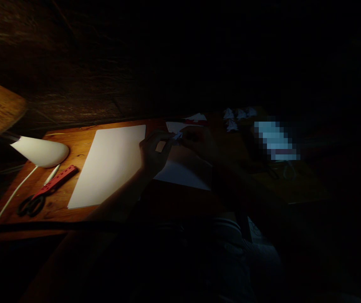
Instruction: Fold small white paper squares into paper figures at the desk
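A small piece of folded white paper (pixel 177 136) is pinched between my two hands near the middle of the head view. My left hand (pixel 155 151) grips its left side with thumb and fingertips. From the right, my right hand (pixel 199 142) closes on the other side, mostly in shadow. Below them lies a white sheet (pixel 183 174) on the wooden table. To the left rests a larger white sheet or stack of paper (pixel 114 164). The finer folds of the held paper are too dark to make out.
At left stand a white lamp (pixel 41 151), scissors with black handles (pixel 32 205) and a red strip with holes (pixel 56 181). Several folded paper pieces (pixel 230 125) sit at the back right, beside a pixelated bright screen (pixel 275 141). A dark cable (pixel 57 227) crosses the foreground.
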A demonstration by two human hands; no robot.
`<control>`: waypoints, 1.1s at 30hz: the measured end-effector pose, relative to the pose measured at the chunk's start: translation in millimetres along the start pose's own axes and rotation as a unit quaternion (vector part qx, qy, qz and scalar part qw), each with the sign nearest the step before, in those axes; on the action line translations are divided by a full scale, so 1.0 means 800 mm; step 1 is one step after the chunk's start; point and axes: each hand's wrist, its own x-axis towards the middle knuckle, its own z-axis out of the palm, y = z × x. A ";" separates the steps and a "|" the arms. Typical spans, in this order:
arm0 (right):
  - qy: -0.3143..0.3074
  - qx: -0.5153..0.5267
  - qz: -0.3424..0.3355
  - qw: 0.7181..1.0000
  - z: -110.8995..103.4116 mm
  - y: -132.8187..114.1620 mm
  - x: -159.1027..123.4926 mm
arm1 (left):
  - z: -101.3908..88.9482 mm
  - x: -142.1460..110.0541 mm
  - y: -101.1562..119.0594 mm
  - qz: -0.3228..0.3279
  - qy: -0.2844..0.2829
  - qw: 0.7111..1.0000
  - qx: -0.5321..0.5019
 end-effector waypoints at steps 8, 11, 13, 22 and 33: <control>0.000 -0.014 -0.012 1.000 -0.002 -0.002 -0.002 | 0.005 -0.002 -0.002 -0.072 0.002 0.995 -0.070; -0.002 -0.014 -0.007 1.000 -0.002 -0.001 -0.002 | 0.009 -0.005 -0.004 -0.102 0.011 0.989 -0.110; 0.003 -0.013 -0.006 1.000 -0.001 -0.001 -0.002 | 0.011 -0.006 -0.005 -0.121 0.009 0.985 -0.123; 0.018 -0.026 -0.003 1.000 0.000 -0.004 -0.004 | 0.014 -0.007 -0.011 -0.142 -0.004 0.982 -0.121; 0.029 -0.018 0.006 0.999 0.004 0.001 -0.003 | -0.001 0.004 -0.003 0.003 -0.018 0.999 0.030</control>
